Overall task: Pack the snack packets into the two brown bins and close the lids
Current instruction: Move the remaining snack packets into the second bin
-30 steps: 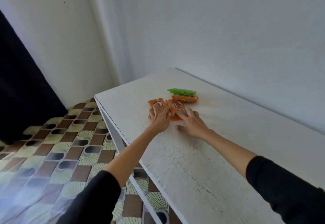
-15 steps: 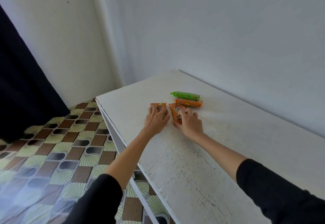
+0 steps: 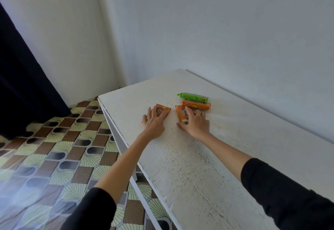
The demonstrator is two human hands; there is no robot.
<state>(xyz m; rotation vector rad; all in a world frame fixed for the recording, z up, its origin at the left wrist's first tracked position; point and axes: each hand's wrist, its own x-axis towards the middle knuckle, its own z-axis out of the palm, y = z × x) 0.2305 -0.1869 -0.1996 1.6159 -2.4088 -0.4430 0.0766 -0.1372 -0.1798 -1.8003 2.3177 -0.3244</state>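
White table [image 3: 198, 166], left hand [image 3: 153, 122], right hand [image 3: 196, 124] pressing orange packets [image 3: 181, 114], now wider apart

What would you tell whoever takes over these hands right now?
Left hand: lies flat on the left orange packet, not gripping.
Right hand: fingers spread over the right orange packet.
Orange roll and green roll: side by side just beyond, untouched. All four are on the table.
Done: nothing packed; no bins in view.
Left: find both bins, pack all four, close the lids.
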